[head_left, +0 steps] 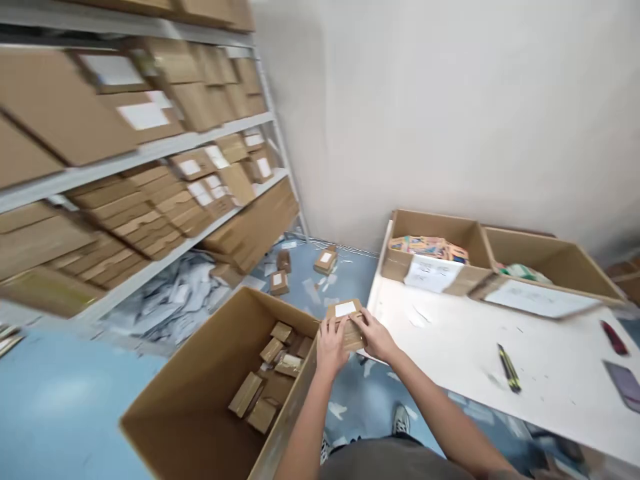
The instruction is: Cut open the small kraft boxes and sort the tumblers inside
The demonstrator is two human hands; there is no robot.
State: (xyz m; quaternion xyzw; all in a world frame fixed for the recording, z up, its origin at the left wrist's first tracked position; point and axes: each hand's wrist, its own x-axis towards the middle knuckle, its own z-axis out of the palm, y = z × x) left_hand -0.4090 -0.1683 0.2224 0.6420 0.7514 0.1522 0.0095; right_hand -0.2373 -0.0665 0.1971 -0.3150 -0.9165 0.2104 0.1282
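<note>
My left hand point(332, 347) and my right hand point(377, 339) grip a small cardboard box point(354, 341) from its two sides. A white label shows on the far part of its top. The box is held above the floor, between a big open carton point(187, 377) on the left and the white table on the right. Inside that carton lie several small brown boxes point(246, 395). My fingers are bent over the near and upper faces of the held box; its underside is hidden.
Metal shelves point(200, 139) packed with cardboard boxes stand at the left. On the white table point(450, 333) are two open cartons point(440, 270), a yellow-black utility knife point(509, 368), a red object point(614, 338) and a dark flat object point(624, 385). Small boxes point(279, 283) and paper scraps litter the blue floor.
</note>
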